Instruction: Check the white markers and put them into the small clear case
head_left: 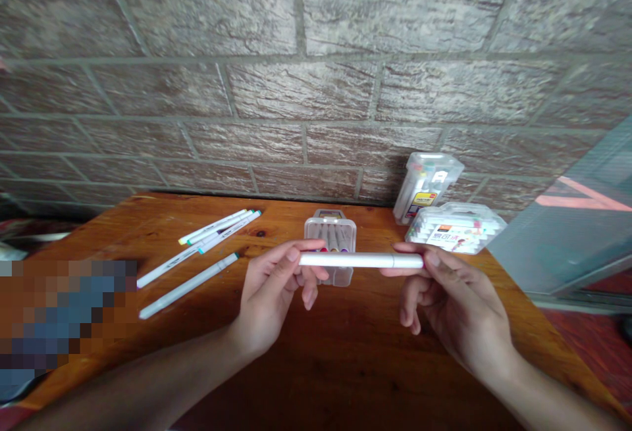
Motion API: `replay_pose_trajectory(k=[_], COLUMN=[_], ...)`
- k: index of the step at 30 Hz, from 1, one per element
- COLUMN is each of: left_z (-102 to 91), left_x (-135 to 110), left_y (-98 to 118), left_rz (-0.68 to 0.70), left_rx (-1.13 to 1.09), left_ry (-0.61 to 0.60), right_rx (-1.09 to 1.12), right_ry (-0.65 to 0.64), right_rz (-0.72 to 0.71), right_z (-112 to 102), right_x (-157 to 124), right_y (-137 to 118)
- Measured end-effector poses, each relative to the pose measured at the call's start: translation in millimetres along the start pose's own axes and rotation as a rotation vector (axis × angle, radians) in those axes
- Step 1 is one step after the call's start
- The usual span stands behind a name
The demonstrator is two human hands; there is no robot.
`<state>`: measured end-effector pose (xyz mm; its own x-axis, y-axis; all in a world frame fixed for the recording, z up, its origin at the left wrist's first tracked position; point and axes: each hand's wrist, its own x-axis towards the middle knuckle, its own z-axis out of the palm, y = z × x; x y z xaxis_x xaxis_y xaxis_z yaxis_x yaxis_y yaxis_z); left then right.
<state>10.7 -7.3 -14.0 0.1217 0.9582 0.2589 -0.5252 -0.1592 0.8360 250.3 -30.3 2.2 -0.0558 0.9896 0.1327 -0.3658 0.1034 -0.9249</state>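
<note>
A white marker (353, 260) is held level above the table, one end in each hand. My left hand (271, 289) pinches its left end between thumb and fingers. At the other end, where a dark red tip shows, my right hand (459, 299) grips it the same way. Behind the marker stands an open clear plastic case (330, 227) with several markers in it, its front partly covered by the held marker and my left fingers. Several white markers (217, 233) with coloured ends lie to the left, and a separate grey-white marker (187, 286) rests nearer to me.
At the table's back right, a clear case of markers (428, 187) stands upright beside a wider marker case (454, 228) with a handle. A brick wall (266, 89) borders the wooden table (345, 358) behind. A pixelated patch covers the left side.
</note>
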Motion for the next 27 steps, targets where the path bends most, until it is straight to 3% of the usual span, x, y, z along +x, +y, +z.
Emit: replay_pose_trajectory(k=[11,27], left_z=[-1.6,-1.1], left_x=[-0.8,-2.7], left_y=[-4.0,-2.5], left_rz=[0.025,0.076], left_rx=[0.083,0.442], left_ry=[0.002,-0.003], right_rx=[-0.115,-0.289], right_ry=[-0.005,0.084], right_rz=[-0.111,-0.107], right_z=[-0.3,2.8], right_x=[0.2,-3.0], right_y=[3.6,3.6])
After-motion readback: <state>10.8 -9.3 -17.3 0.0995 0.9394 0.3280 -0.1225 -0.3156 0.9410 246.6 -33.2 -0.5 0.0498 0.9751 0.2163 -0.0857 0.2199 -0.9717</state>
